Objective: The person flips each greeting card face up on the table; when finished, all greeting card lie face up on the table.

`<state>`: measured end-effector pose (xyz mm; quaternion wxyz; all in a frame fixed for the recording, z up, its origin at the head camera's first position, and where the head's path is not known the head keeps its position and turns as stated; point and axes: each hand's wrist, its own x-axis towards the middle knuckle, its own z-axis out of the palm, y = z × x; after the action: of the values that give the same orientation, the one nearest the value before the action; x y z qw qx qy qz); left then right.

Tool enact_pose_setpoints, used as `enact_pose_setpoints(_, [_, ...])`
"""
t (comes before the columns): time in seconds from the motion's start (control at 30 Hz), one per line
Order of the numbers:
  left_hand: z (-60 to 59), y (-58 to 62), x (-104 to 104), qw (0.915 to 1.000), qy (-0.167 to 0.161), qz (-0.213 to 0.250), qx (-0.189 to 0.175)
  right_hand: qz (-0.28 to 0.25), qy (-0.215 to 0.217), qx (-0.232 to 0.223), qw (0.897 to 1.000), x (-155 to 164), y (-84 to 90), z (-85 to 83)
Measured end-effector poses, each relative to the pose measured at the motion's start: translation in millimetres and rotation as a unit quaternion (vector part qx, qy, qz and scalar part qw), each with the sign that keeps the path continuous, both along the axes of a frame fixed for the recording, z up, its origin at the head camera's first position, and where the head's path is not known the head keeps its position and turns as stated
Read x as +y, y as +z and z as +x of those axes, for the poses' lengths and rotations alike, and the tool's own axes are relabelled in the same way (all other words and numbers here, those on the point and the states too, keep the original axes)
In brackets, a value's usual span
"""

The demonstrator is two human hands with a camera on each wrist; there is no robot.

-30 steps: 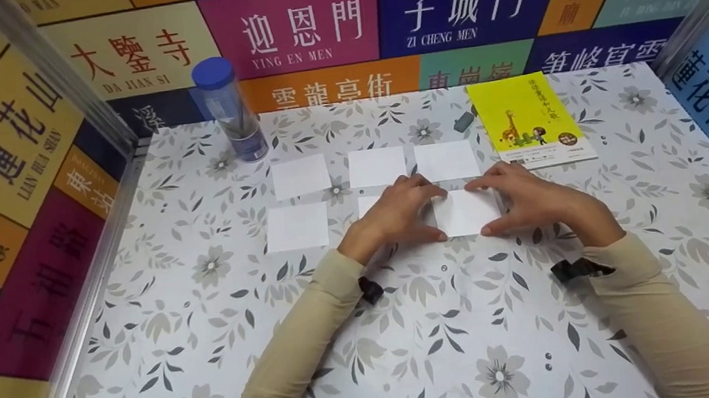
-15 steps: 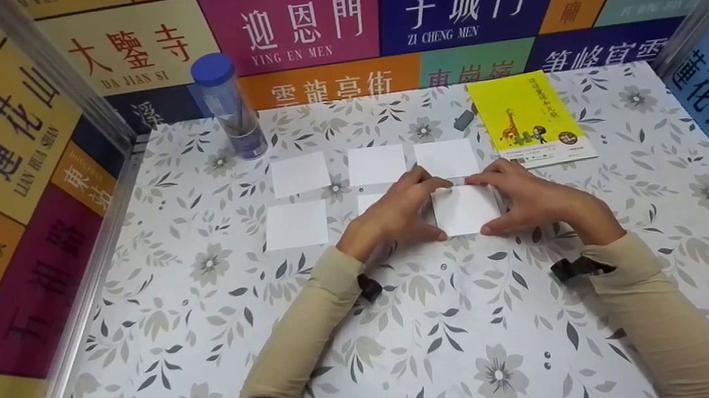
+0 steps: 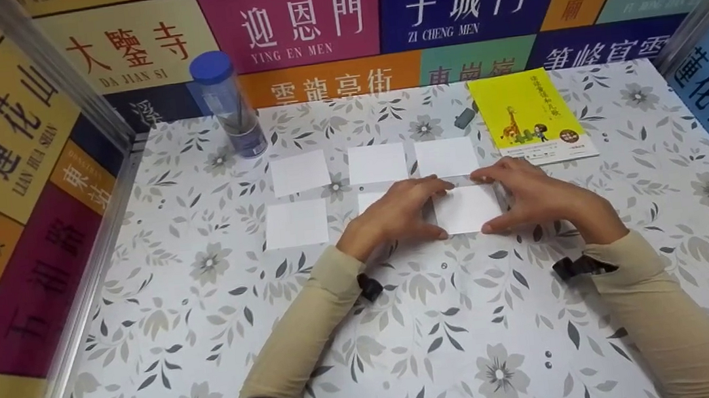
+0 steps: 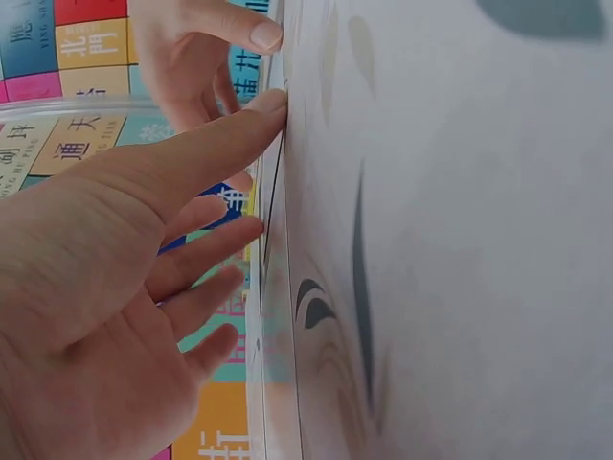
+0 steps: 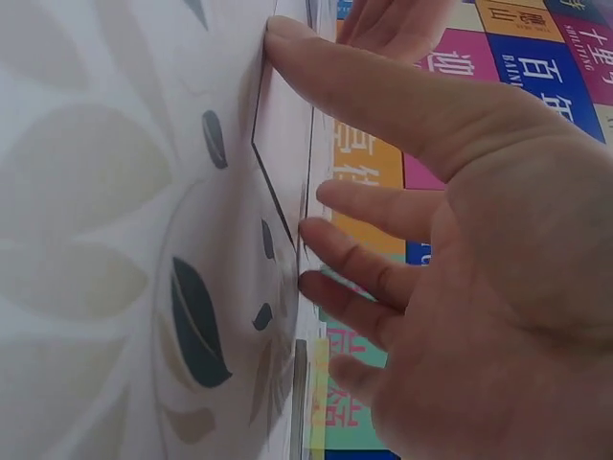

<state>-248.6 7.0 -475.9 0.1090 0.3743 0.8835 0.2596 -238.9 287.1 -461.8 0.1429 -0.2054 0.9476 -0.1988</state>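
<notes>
A white square of paper (image 3: 466,210) lies flat on the floral tabletop, between the two hands in the head view. My left hand (image 3: 389,214) touches its left side, thumb at the lower corner and index finger at the upper one. Opposite it, my right hand (image 3: 539,198) touches the right side in the same way. In the left wrist view the left hand's thumb (image 4: 215,144) is extended to the surface. The right wrist view shows loosely spread fingers (image 5: 359,259) beside the paper's edge. Another white square (image 3: 369,201) is mostly hidden behind the left hand.
Three white squares form a row behind, including a middle one (image 3: 377,163); another square (image 3: 296,223) lies at left. A clear tube with a blue cap (image 3: 227,107) stands back left. A yellow booklet (image 3: 530,111) and a small grey-green block (image 3: 465,119) lie back right.
The left index finger has shifted slightly along the paper's upper edge and is straighter than a second ago. Both hands otherwise stay in place around the square.
</notes>
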Motion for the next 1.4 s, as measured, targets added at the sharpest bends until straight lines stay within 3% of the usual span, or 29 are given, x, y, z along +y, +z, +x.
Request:
enact_pose_setpoints(0.23, [-1.5,-1.4,1,0.9996,-0.021,0.018,-0.008,0.037,-0.046,-0.001,0.998,2,0.1,-0.2])
enact_pose_setpoints(0.5, [-0.8,-3.7,-3,0.9998,0.006,-0.017,0.013,0.045,-0.033,0.007,0.998,2,0.1,-1.0])
enact_pose_setpoints(0.63, [-0.5,-3.4,-3,1.0,0.002,0.002,-0.003,0.047,-0.02,0.027,0.998,1,0.1,-1.6])
enact_pose_setpoints(0.77, [-2.0,-3.1,-3,0.9986,-0.012,0.051,-0.006,0.058,-0.025,0.031,0.998,-1,4.1,0.2])
enact_pose_setpoints(0.83, [-2.9,-3.4,-3,0.9957,-0.02,0.089,-0.013,0.067,-0.029,0.046,0.996,-6,8.7,4.6])
enact_pose_setpoints(0.93, [-4.1,-3.8,-3,0.9871,-0.019,0.155,-0.034,0.077,-0.03,0.103,0.991,-16,15.8,13.3])
enact_pose_setpoints(1.07, [-3.7,-2.3,0,0.9735,0.009,0.222,-0.053,0.063,-0.036,0.198,0.978,-31,20.4,21.5])
enact_pose_setpoints(1.17, [-3.7,-0.8,3,0.9666,0.034,0.249,-0.051,0.029,-0.05,0.246,0.968,-39,20.1,23.6])
enact_pose_setpoints(1.3, [-4.9,1.6,5,0.9577,0.064,0.279,-0.035,-0.019,-0.071,0.257,0.964,-45,17.8,25.1])
enact_pose_setpoints(1.4, [-5.7,3.6,5,0.9522,0.068,0.297,-0.025,-0.038,-0.089,0.253,0.963,-46,16.2,25.8])
